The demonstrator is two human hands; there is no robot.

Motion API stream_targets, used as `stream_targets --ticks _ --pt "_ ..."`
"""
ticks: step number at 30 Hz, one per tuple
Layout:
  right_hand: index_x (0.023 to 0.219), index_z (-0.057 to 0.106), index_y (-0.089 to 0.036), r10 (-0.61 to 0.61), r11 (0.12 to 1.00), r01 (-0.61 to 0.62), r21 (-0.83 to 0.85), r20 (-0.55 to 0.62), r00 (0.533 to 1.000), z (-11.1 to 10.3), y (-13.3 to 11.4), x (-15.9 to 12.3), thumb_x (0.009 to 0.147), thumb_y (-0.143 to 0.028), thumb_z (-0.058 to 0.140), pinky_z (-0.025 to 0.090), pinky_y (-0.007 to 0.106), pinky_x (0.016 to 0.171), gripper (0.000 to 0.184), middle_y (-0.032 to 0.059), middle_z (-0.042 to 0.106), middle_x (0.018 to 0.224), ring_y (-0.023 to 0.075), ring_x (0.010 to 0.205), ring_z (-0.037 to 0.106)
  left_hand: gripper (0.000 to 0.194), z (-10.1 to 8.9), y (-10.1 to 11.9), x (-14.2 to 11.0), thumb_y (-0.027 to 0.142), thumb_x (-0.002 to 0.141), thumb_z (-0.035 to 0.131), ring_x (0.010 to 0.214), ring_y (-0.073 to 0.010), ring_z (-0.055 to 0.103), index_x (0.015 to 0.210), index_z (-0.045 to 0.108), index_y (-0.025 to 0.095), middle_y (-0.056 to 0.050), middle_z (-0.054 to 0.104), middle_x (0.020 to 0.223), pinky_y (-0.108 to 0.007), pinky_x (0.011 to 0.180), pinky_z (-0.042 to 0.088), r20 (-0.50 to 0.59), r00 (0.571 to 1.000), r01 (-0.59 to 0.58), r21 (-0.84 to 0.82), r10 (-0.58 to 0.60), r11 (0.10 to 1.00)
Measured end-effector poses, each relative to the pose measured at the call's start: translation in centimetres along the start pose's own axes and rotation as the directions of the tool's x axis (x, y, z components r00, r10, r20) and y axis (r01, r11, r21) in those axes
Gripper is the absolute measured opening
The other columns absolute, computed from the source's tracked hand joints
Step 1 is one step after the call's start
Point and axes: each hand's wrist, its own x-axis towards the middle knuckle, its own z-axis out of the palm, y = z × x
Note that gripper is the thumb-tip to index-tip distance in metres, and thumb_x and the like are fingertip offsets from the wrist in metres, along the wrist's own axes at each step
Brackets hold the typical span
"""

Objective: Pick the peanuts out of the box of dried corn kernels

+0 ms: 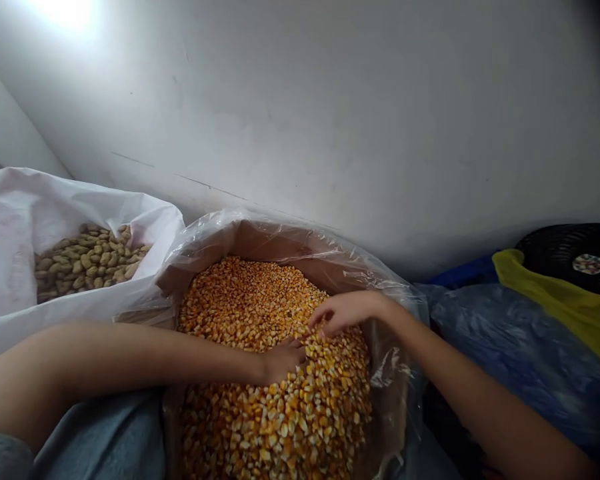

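Loosely curling the right hand [344,312] over corn kernels [245,293], pressing among them with the left hand [281,361]; can't quite tell if pinching any!
Seemingly mid-handling, with plenty left inside the plastic-lined box [275,243].

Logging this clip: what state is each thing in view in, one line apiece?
Corn kernels: loose, heaped
Cardboard box: open
Clear plastic liner: wrinkled, spread over the rim
Left hand: fingers partly among the kernels
Right hand: fingers curled, at or just above kernels
Peanuts: in shells
White sack: open
Black fan: partly hidden; spinning unclear
Yellow sheet: loosely draped
Blue plastic: wrinkled
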Motion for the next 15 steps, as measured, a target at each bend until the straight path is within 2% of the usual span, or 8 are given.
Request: stream_targets --ticks 2,4,6,9,13,14,15 --pt "0.112 0.049 -0.018 -0.004 1.000 0.003 -0.002 -0.214 0.977 -1.6 1.0 1.4 0.072 -0.043 0.043 0.032 0.024 0.087 0.048 0.0018 0.047 0.114 0.0159 0.100 0.045 0.035 -0.3 0.9 -0.2 0.030 0.073 0.041 0.111 -0.0221 0.033 0.104 0.048 0.014 -0.011 0.044 0.115 -0.032 0.092 0.025 0.014 1.000 -0.009 0.004 0.009 1.000" --pt "0.115 0.046 -0.017 -0.039 0.999 0.026 -0.034 -0.467 0.883 -2.8 1.9 3.5 0.076 -0.042 0.036 0.030 0.025 0.091 0.047 0.0016 0.043 0.118 0.0150 0.104 0.042 0.046 -0.4 1.5 -0.4 0.028 0.072 0.043 0.115 -0.0228 0.028 0.115 0.039 0.011 -0.013 0.036 0.122 -0.032 0.093 0.025 0.023 0.997 -0.068 -0.015 0.068 0.998" --pt "0.117 0.044 -0.017 -0.109 0.993 0.059 -0.100 -0.618 0.778 -3.5 2.4 6.1 0.079 -0.040 0.032 0.029 0.026 0.093 0.046 0.0015 0.043 0.118 0.0143 0.106 0.041 0.057 -0.4 2.0 -0.5 0.026 0.071 0.044 0.119 -0.0227 0.023 0.123 0.029 0.008 -0.014 0.029 0.127 -0.031 0.095 0.023 0.026 0.991 -0.129 -0.037 0.130 0.991" --pt "0.117 0.043 -0.015 -0.240 0.969 0.124 -0.216 -0.674 0.699 -4.0 1.7 10.0 0.079 -0.036 0.033 0.029 0.025 0.094 0.045 0.0024 0.044 0.117 0.0138 0.107 0.041 0.059 -0.5 2.5 -0.6 0.025 0.075 0.041 0.121 -0.0229 0.018 0.127 0.023 0.005 -0.017 0.023 0.130 -0.029 0.097 0.018 0.027 0.988 -0.153 -0.058 0.155 0.987" --pt "0.117 0.044 -0.016 -0.390 0.919 0.280 -0.276 -0.726 0.566 -4.4 -1.2 14.8 0.080 -0.035 0.032 0.029 0.021 0.093 0.043 0.0001 0.045 0.116 0.0108 0.106 0.042 0.055 -1.3 3.2 -0.6 0.024 0.079 0.034 0.123 -0.0200 0.010 0.128 0.022 0.001 -0.014 0.019 0.132 -0.027 0.100 0.012 0.066 0.974 -0.212 -0.049 0.215 0.976" --pt "0.117 0.044 -0.017 -0.392 0.916 0.306 -0.259 -0.737 0.550 -4.5 -2.0 15.8 0.080 -0.035 0.031 0.030 0.020 0.093 0.043 -0.0003 0.045 0.116 0.0106 0.105 0.043 0.055 -1.5 3.3 -0.6 0.022 0.079 0.034 0.123 -0.0190 0.009 0.127 0.021 0.000 -0.014 0.020 0.132 -0.026 0.100 0.011 0.070 0.970 -0.230 -0.038 0.232 0.972" --pt "0.116 0.044 -0.017 -0.375 0.921 0.316 -0.229 -0.742 0.556 -4.5 -2.7 16.7 0.080 -0.036 0.031 0.031 0.020 0.091 0.043 -0.0004 0.046 0.115 0.0110 0.104 0.044 0.056 -1.7 3.5 -0.6 0.021 0.078 0.036 0.123 -0.0189 0.010 0.127 0.022 -0.001 -0.014 0.020 0.131 -0.025 0.100 0.010 0.066 0.967 -0.246 -0.022 0.247 0.969"
